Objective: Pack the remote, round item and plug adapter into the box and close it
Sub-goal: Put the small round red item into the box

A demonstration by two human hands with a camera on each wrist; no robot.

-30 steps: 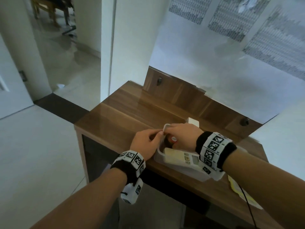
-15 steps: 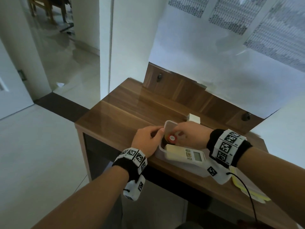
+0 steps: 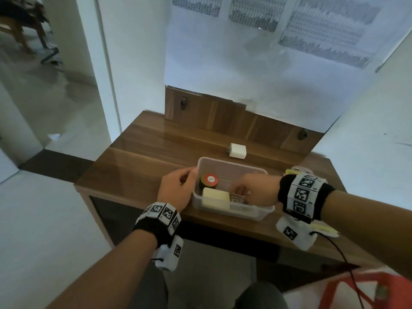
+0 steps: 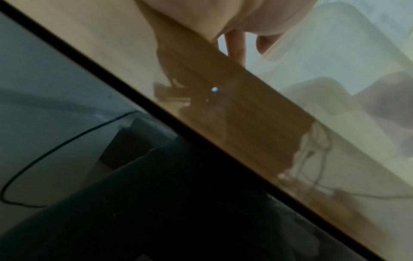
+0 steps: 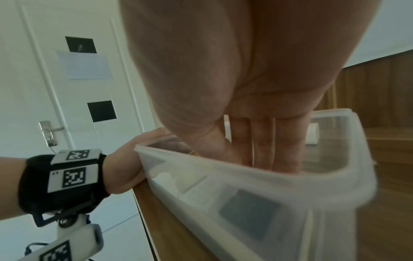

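A clear plastic box (image 3: 256,214) stands near the table's front edge. Inside at its left end is the round item (image 3: 209,179), dark with a red top. The cream remote (image 3: 216,198) lies along the box's near wall, and its display (image 5: 248,206) shows through that wall. My left hand (image 3: 189,181) holds the box's left end, thumb at the rim. My right hand (image 3: 239,191) reaches into the box, and its straight fingers (image 5: 263,151) touch the remote's right part. The white plug adapter (image 3: 238,150) sits on the table just behind the box.
The wooden table (image 3: 138,166) has a raised back panel (image 3: 223,117). A pale yellow flat piece (image 3: 324,229) lies on the table, mostly hidden under my right wrist. A red stool (image 3: 356,291) stands at the lower right. A white door (image 5: 67,88) is at the left.
My right hand left the round item and slid right along the remote, which now lies lower in the box. My left hand stays at the box's left end.
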